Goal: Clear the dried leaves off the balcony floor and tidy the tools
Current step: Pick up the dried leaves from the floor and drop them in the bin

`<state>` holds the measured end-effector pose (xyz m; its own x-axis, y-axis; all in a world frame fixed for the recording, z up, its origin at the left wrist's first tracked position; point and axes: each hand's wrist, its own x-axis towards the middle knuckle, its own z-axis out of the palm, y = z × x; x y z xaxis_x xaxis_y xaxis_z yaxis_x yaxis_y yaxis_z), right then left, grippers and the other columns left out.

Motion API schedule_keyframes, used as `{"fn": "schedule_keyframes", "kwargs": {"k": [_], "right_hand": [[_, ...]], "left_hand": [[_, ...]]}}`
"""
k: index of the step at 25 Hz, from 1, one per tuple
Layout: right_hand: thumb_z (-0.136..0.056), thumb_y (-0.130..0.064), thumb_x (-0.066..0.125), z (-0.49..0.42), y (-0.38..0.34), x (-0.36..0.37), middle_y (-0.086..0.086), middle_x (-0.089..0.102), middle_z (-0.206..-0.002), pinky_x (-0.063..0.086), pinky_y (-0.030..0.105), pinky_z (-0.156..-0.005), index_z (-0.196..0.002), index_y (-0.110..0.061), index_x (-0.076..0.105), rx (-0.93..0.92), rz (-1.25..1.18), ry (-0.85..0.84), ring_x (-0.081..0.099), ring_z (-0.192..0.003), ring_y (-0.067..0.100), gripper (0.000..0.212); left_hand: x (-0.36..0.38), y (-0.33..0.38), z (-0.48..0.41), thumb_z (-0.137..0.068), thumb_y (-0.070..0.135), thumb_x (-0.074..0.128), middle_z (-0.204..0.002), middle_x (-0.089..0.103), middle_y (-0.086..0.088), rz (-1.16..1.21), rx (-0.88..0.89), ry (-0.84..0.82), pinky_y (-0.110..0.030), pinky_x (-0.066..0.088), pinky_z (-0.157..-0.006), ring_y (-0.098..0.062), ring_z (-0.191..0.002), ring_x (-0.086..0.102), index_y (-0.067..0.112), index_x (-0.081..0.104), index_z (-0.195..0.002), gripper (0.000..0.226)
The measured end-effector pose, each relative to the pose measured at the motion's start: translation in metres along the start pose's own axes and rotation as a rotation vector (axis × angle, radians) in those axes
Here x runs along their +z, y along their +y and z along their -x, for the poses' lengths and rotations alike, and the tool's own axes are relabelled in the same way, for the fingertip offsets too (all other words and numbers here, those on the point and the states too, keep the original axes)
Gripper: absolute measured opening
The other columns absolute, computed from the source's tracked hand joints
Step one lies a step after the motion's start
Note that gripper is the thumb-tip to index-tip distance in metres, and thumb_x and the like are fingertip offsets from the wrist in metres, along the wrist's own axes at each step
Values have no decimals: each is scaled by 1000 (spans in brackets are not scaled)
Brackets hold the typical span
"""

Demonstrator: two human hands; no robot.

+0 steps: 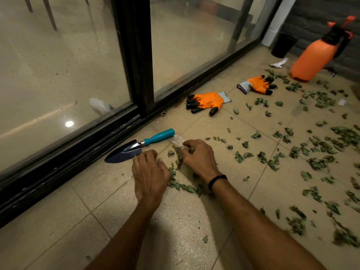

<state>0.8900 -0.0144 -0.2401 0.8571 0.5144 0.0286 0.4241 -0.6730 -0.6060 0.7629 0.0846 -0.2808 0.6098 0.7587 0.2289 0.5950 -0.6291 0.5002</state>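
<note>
Pinches a clump of dried leaves (178, 158) in the curled fingers of the right hand (198, 159) at centre frame, just below a scrap of clear plastic (177, 140). Rests the left hand (151, 172) palm down beside the clump, fingers loosely bent, holding nothing. Faces many more scattered over the floor (175, 230) toward the right edge. Judging them near weightless and brittle, should scoop with cupped palms rather than squeeze. Should take the stiff trowel (136, 146), just above the left hand, by its teal handle; can lift the soft gloves (208, 101) anywhere.
</note>
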Motion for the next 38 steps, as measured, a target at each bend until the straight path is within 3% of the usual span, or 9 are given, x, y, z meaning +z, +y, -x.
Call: {"fn": "schedule_keyframes", "kwargs": {"k": [6, 10, 15, 19, 22, 25, 31, 35, 38], "right_hand": [[-95, -9, 52, -18, 31, -24, 9, 65, -111, 38, 22, -87, -117, -12, 67, 157, 68, 230, 56, -106, 22, 27], [-85, -16, 56, -14, 33, -18, -3, 71, -89, 53, 30, -82, -88, -20, 75, 95, 44, 3, 63, -88, 13, 20], [-97, -21, 49, -25, 28, -3, 2, 61, -108, 31, 27, -84, -111, -19, 71, 5, 223, -30, 46, -106, 24, 26], [-101, -19, 51, -25, 27, -1, 4, 59, -131, 28, 20, -95, -135, -13, 59, -10, 102, 82, 43, -121, 22, 35], [-98, -8, 50, -28, 40, -14, 10, 51, -139, 35, 28, -101, -140, -13, 52, 112, 136, 195, 38, -128, 26, 42], [-100, -21, 53, -36, 58, -31, 11, 44, -144, 37, 39, -105, -137, -21, 56, 123, 207, 62, 36, -132, 31, 38], [-97, -13, 51, -20, 62, -27, 13, 64, -103, 49, 34, -79, -103, -8, 71, 146, 375, 242, 58, -97, 28, 22], [-95, -10, 53, -2, 55, -27, 19, 61, -103, 42, 31, -67, -102, 0, 66, 386, 337, 315, 59, -95, 31, 18], [-94, -10, 54, 8, 42, -30, 17, 57, -108, 34, 28, -68, -108, 0, 60, 387, 228, 380, 55, -95, 27, 19]], "left_hand": [[-2, 1, 0, -93, 29, 53, -109, 53, -3, -3, 5, -1, -33, 44, -84, -14, -99, 42, 18, 52, -118, 28], [-2, 2, 0, -93, 28, 54, -110, 54, -4, 1, -8, -10, -33, 43, -84, -15, -100, 43, 18, 51, -119, 29], [-3, 2, 1, -93, 29, 52, -111, 54, -4, -13, -8, -16, -33, 44, -86, -15, -101, 43, 19, 51, -120, 29], [-3, 2, 0, -93, 29, 52, -112, 55, -4, -22, -9, -27, -34, 45, -86, -16, -102, 44, 18, 51, -122, 31], [-3, 3, 0, -94, 29, 51, -116, 55, -5, -37, 1, -24, -33, 42, -87, -16, -102, 45, 17, 50, -129, 37], [-2, 1, 0, -96, 31, 48, -122, 55, -7, -78, 23, -31, -35, 44, -87, -18, -103, 45, 16, 47, -139, 46], [1, 0, -3, -103, 36, 35, -144, 49, -2, -133, 154, -86, -37, 43, -94, -18, -115, 48, 18, 41, -148, 49], [0, -1, -4, -105, 44, 28, -148, 46, 3, -142, 200, -105, -38, 40, -97, -17, -117, 46, 23, 41, -147, 49], [-2, 0, -3, -106, 47, 26, -148, 46, 3, -132, 243, -132, -37, 39, -99, -16, -120, 46, 24, 39, -148, 50]]}}
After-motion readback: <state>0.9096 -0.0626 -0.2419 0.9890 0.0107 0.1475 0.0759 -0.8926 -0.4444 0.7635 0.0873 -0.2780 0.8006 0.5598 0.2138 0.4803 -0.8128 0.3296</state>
